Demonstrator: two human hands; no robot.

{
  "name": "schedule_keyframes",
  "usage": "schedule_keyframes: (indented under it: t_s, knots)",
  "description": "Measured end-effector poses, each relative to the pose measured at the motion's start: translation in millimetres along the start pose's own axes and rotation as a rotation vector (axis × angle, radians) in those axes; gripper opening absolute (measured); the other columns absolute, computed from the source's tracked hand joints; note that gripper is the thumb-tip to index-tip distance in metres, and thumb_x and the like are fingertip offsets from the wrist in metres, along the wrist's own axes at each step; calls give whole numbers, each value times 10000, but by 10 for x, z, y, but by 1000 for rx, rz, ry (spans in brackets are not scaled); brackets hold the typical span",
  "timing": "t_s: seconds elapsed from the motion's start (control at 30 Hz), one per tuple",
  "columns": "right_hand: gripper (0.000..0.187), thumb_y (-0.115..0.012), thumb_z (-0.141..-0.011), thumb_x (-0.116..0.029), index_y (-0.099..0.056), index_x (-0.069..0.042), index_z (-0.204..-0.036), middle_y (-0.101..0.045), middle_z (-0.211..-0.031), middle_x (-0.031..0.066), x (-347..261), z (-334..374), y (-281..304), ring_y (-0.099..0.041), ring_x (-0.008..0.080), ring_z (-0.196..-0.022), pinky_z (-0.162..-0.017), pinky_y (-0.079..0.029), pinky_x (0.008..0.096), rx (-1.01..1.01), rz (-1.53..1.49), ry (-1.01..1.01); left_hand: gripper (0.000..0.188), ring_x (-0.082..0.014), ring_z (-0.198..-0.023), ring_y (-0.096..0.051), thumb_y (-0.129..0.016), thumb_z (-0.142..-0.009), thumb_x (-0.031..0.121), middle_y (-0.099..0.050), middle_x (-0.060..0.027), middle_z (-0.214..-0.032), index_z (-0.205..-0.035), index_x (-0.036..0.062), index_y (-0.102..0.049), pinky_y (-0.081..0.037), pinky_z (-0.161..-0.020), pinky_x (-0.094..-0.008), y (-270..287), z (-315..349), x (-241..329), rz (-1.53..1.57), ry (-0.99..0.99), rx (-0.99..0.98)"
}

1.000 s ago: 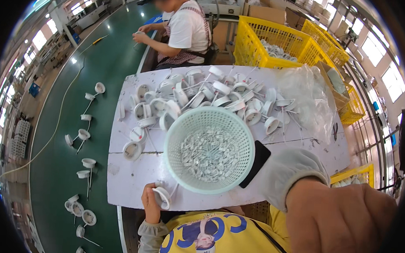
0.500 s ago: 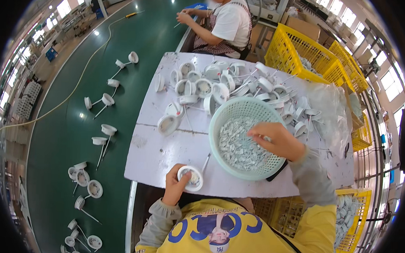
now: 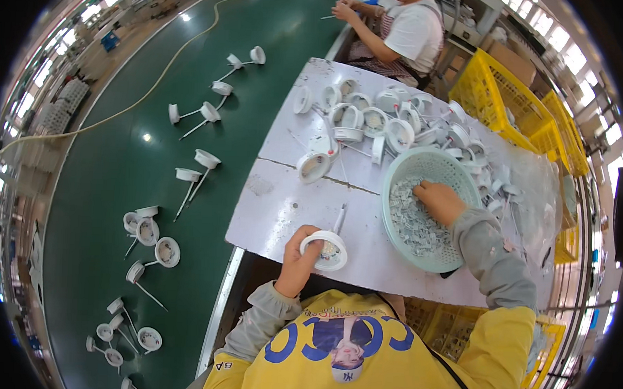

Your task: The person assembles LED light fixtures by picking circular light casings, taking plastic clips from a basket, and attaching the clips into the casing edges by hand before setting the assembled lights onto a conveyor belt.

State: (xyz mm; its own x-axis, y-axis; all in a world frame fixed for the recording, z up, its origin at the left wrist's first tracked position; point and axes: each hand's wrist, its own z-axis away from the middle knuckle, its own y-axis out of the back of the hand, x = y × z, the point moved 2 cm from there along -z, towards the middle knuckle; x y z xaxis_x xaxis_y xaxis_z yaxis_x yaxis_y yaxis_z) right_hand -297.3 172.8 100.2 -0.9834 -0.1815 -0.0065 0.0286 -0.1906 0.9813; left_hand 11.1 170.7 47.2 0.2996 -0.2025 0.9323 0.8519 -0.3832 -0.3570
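Note:
My left hand [image 3: 297,266] grips a round white plastic housing [image 3: 331,251] near the table's front edge. Its open side faces me, the thumb lies inside the rim, and a white stem or cable sticks out behind it. To the right, my right hand [image 3: 440,203] reaches into a pale green plastic basket [image 3: 458,173]. Its fingers are curled down into a heap of small whitish pieces [image 3: 412,222], and the fingertips are buried. A pile of similar white housings [image 3: 376,121] with cables covers the far part of the white tabletop [image 3: 277,207].
On the left runs a green conveyor belt [image 3: 113,170] carrying several housings with cables and a long yellowish cord [image 3: 132,113]. A co-worker [image 3: 406,33] sits at the far side. Yellow crates [image 3: 514,102] stand at the right, near a clear plastic bag [image 3: 531,195].
My right hand has lowered from above the basket into the pieces. The housing stays in my left hand. The whole view has shifted, so the table appears further right.

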Motion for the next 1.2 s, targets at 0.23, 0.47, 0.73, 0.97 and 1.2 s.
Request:
schedule_keyframes:
  t_s: [0.23, 0.47, 0.73, 0.97, 1.2]
  knots:
    - [198, -516, -736, -64, -638, -60, -892, -620, -878, 185, 162, -62, -120, -613, 328, -832, -740, -486, 402, -27, -5, -230, 173, -99, -761, -477, -539, -816, 148, -513, -27, -832, -925, 14, -522, -403, -684, -247, -53, -242, 143, -86, -91, -57]
    - [110, -519, -750, -51, -604, -33, -816, -620, -813, 144, 351, -101, 23, -602, 291, -833, -691, -472, 405, 418, -31, -328, 238, -158, -866, -523, -510, -867, 190, -534, -64, -935, -1031, 18, -502, -435, -738, -277, 63, -901, -69, -23, 15, -197]
    - [189, -557, -843, -185, -578, -2, -803, -607, -633, 65, -750, 92, 497, -622, 120, -565, -517, -465, 241, 529, -1271, -67, 148, -108, -757, -452, -473, -851, 148, -465, -34, -823, -913, 16, -493, -389, -675, -250, 106, -938, -17, -81, -50, -75]
    - [152, -600, -798, -62, -568, 24, -919, -645, -738, 90, -985, -451, 82, -651, 131, -714, -627, -505, 236, 579, -1542, -136, 112, -75, -726, -447, -471, -822, 77, -510, -22, -788, -878, -8, -518, -373, -646, -227, 122, -1162, 31, -184, -19, -192]
    - [147, -597, -774, 13, -554, 11, -915, -644, -790, 98, -1141, -568, 70, -651, 181, -704, -607, -513, 251, 662, -1133, -33, 123, -65, -738, -470, -454, -832, 39, -536, -18, -810, -923, -11, -521, -387, -658, -211, 194, -1082, 220, -107, 71, -143]
